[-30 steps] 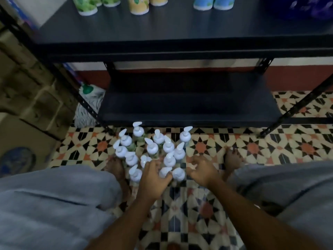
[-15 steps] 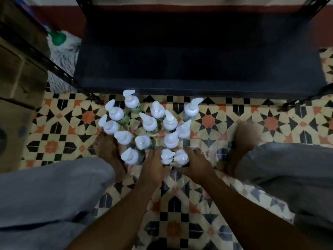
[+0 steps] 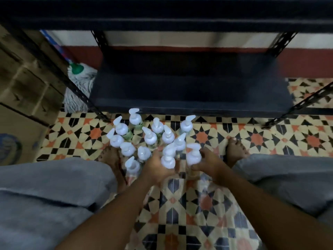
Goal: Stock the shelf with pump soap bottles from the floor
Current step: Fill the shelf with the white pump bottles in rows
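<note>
Several pump soap bottles (image 3: 150, 137) with white pump heads stand clustered on the patterned floor in front of the black shelf (image 3: 189, 91). My left hand (image 3: 158, 168) is closed around a bottle (image 3: 168, 161) at the near edge of the cluster. My right hand (image 3: 207, 163) grips another bottle (image 3: 193, 155) beside it. Both held bottles appear raised slightly above the rest, their bodies hidden by my fingers.
The shelf's lowest board is bare, with an upper board's edge (image 3: 162, 24) overhead. A mop head (image 3: 79, 83) and cardboard boxes (image 3: 23, 91) sit at left. My bare feet (image 3: 234, 150) and grey-trousered knees (image 3: 54, 186) flank the bottles.
Both hands closed on the two nearest bottles and began raising them. The camera tilted down, then back up.
</note>
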`<state>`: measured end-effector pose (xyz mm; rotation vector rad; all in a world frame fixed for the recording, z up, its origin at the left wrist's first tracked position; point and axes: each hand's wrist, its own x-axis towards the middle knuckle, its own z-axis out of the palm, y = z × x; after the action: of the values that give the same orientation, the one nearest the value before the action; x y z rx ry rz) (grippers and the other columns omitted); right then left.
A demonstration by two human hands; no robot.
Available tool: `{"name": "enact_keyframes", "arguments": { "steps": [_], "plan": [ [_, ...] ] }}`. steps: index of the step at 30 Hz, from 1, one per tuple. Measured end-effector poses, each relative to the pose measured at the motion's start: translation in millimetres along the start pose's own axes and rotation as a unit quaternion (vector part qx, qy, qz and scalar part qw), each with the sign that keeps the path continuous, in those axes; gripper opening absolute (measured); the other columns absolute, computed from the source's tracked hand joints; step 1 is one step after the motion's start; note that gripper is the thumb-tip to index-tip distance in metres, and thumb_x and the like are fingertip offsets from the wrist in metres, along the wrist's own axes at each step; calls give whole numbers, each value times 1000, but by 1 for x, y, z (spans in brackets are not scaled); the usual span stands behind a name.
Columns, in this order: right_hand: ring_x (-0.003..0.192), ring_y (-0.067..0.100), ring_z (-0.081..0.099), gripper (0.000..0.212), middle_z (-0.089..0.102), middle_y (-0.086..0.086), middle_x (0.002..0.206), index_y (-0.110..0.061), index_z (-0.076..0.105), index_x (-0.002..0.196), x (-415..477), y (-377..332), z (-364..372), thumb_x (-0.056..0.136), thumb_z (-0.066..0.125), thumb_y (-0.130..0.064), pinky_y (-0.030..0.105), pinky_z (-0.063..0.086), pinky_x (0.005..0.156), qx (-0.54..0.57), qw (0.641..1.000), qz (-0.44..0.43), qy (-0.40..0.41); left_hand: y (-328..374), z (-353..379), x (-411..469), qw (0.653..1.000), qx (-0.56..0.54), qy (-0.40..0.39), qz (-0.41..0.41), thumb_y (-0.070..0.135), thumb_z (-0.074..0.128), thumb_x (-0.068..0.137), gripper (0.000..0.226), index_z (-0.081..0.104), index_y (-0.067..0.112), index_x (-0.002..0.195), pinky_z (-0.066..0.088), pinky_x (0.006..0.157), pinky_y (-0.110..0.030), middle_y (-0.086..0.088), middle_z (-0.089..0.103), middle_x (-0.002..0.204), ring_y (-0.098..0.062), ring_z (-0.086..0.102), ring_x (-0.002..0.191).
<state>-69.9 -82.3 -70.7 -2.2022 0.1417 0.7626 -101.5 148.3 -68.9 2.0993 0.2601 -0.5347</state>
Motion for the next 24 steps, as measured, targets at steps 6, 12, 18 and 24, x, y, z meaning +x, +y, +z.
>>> {"name": "enact_keyframes", "arguments": {
  "steps": [6,12,18,24],
  "plan": [
    [87,19,71,40,72,5,99,-15,65,106,-39,-81,-85,72,84,-25,41,58,77,42,995,-66,60,87,-67,-13,999,-21,23,41,33,86,68,54,54,22,110,57,77,-33,6,66,107,-13,66,94],
    [99,17,69,42,66,2,112,-20,56,113,-83,-178,-137,79,82,-22,37,60,82,165,967,-165,100,178,-143,-45,973,-146,117,136,16,79,83,29,60,21,105,53,66,-24,1,69,105,-10,68,90],
    [103,23,71,34,70,6,114,-20,62,115,-119,-244,-154,84,76,-24,46,59,91,279,926,-233,97,226,-189,-79,924,-309,137,177,19,69,92,15,69,21,106,60,79,-44,-8,76,100,-22,74,87],
    [105,30,72,30,74,12,114,-12,65,119,-124,-251,-133,93,66,-28,53,56,96,428,878,-210,50,221,-182,-97,894,-417,100,129,41,72,87,46,70,4,114,61,78,-44,-22,75,105,-30,73,88]
  ]
}}
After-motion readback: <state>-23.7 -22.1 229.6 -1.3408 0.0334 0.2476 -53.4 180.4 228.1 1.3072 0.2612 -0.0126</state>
